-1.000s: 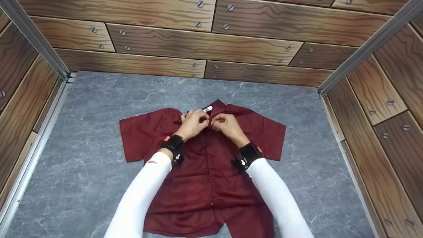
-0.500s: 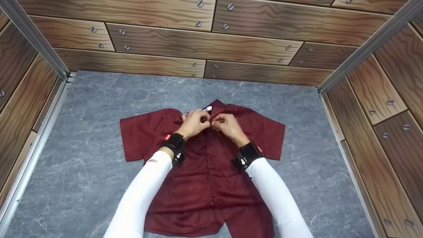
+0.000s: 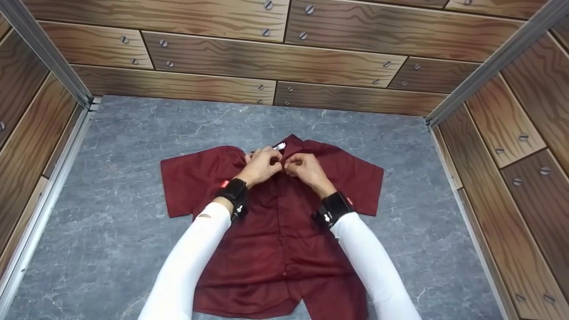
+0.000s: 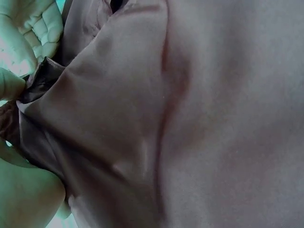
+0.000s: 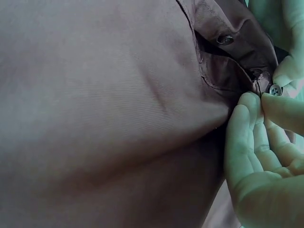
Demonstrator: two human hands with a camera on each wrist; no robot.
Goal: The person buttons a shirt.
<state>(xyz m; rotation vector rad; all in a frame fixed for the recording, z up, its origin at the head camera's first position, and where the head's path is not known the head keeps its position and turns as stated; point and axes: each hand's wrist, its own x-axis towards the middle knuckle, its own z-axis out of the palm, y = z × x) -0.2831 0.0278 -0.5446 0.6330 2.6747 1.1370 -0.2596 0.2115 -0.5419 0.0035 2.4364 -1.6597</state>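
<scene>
Maroon short-sleeved shirt [image 3: 262, 249] on grey desk [image 3: 133, 129]; long axis runs from collar [image 3: 293, 141], toward far edge, to hem. Left hand [image 3: 263, 165], right hand [image 3: 307, 169] pinch front below collar, fingertips nearly together; button [image 5: 275, 90] between.

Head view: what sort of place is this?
Probably a small work booth: wood-print walls on three sides, metal posts at the far corners, and a grey marbled surface under the shirt.

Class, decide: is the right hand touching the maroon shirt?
Touching. The right wrist view shows the right hand gripping the maroon shirt by an edge, beside a button.
</scene>
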